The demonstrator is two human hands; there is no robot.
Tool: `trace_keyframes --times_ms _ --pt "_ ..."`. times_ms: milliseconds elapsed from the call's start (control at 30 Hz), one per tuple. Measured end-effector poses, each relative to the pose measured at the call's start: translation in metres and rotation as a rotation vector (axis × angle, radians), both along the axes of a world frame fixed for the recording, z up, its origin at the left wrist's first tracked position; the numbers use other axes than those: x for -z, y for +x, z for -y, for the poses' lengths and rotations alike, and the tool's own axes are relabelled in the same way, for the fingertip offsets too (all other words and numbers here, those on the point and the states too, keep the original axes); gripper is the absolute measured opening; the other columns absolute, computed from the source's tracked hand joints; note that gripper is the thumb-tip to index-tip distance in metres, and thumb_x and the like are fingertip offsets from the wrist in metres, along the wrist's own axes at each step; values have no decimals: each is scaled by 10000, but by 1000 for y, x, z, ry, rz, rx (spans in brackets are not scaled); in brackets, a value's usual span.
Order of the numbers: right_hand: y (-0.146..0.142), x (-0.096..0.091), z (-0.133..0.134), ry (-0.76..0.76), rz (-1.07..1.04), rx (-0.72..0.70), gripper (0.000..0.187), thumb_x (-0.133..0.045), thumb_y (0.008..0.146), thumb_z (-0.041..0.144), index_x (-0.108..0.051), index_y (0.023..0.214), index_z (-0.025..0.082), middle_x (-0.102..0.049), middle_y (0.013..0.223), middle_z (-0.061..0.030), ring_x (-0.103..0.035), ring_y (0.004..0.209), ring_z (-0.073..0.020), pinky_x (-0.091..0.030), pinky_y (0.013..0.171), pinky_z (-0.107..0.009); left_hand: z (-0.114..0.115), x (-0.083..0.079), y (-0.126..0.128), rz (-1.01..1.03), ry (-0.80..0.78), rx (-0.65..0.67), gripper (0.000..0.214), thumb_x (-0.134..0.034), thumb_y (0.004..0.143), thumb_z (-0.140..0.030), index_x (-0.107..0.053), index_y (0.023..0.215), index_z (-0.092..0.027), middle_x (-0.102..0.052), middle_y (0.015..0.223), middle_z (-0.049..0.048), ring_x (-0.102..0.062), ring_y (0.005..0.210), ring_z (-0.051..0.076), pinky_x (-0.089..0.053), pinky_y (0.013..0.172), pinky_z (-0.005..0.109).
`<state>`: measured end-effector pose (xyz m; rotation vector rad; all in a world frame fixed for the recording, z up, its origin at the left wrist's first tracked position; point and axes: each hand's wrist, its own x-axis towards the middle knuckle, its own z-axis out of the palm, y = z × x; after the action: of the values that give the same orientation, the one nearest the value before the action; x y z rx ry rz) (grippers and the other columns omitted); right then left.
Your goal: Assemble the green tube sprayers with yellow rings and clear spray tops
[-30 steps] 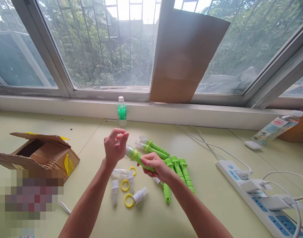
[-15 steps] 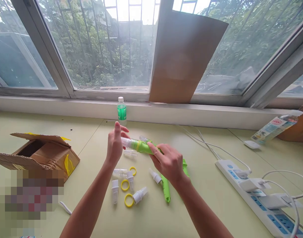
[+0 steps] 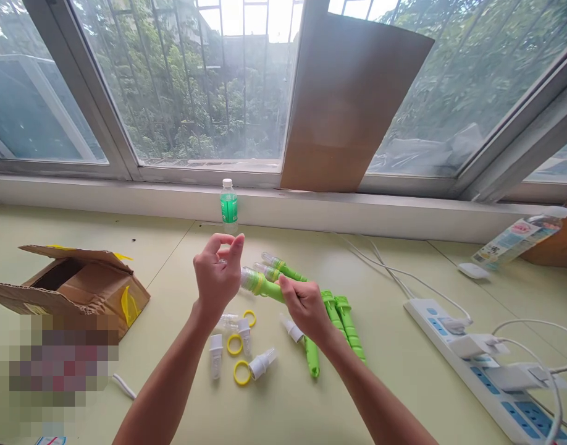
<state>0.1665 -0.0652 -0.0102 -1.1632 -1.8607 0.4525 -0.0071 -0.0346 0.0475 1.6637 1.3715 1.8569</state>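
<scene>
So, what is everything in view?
Tubes: at least six, green, centre, one held
Fittings: four, white and clear, centre
Clear caps: at least one, colourless, centre
Rings: three loose, yellow, centre
Bottles: two, clear, one back, one tilted right
Open box: one, brown, left
Power strip: one, white and blue, right
Cables: several, white, mostly right
Small case: one, white, right
Windows: several, grey frames, back
Cardboard sheet: one, brown, against windows
Table: one, yellowish, below
Left hand: one, by held tube's clear end
Right hand: one, gripping that tube
</scene>
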Motion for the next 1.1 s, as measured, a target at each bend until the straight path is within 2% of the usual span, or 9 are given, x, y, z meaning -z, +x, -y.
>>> trace_keyframes --times_ms 167,333,567,700,800,900,933,1000,1100 --pt "-6 -5 7 -84 -40 -53 392 -496 910 508 -517 681 190 -403 583 5 -288 531 -126 -222 546 -286 -2 -3 -5 39 -20 44 278 -599 858 -451 -556 788 -186 -456 404 -76 -435 305 73 -283 322 177" --pt "-8 -7 3 -304 -148 -159 475 -461 913 557 -395 608 199 -311 562 34 -250 519 -110 -207 507 -272 -11 3 -7 30 -27 48 275 -620 843 -444 -574 771 -183 -458 406 -72 -450 319 75 -305 334 177" --pt "-5 3 -4 -765 -275 -453 609 -314 885 707 -528 685 173 -287 460 73 -205 381 -69 -192 353 -220 -4 10 -10 -25 286 111 173 -639 838 -327 -573 755 -190 -524 436 -68 -461 344 66 -343 380 186" --pt "-3 5 -3 -880 -257 -531 639 -282 888 709 -558 707 162 -285 430 74 -190 349 -68 -187 330 -229 3 9 -9 -68 426 167 120 -638 833 -302 -583 815 -197 -571 471 -61 -470 356 70 -358 405 200" --pt "5 -4 -5 -828 -242 -476 616 -309 900 685 -571 709 161 -286 437 69 -207 361 -71 -187 363 -233 0 8 -7 -33 302 166 172 -607 857 -367 -571 859 -199 -564 476 -63 -493 367 78 -374 416 195" --pt "21 -22 -5 -671 -210 -323 510 -479 872 631 -561 671 169 -320 489 55 -259 436 -78 -188 433 -232 -8 7 -2 -69 27 232 271 -552 882 -460 -559 837 -193 -572 527 -41 -548 441 95 -404 441 187" --pt "27 -28 -4 -573 -178 -239 476 -548 856 589 -539 634 168 -323 525 47 -259 481 -81 -179 466 -237 -10 8 1 -88 -70 286 315 -516 893 -493 -562 824 -190 -573 543 -31 -550 451 99 -406 435 187" --pt "35 -39 1 -193 127 16 436 -583 850 559 -566 649 173 -375 561 27 -295 534 -101 -195 516 -255 -14 10 6 -74 -224 386 407 -437 910 -549 -570 789 -184 -561 546 -18 -528 424 104 -388 390 192" --pt "37 -45 9 88 398 148 402 -552 879 543 -599 707 182 -443 603 5 -317 553 -115 -188 543 -273 -16 16 12 10 -290 349 438 -441 900 -568 -548 717 -184 -493 473 -33 -463 353 101 -334 340 197"
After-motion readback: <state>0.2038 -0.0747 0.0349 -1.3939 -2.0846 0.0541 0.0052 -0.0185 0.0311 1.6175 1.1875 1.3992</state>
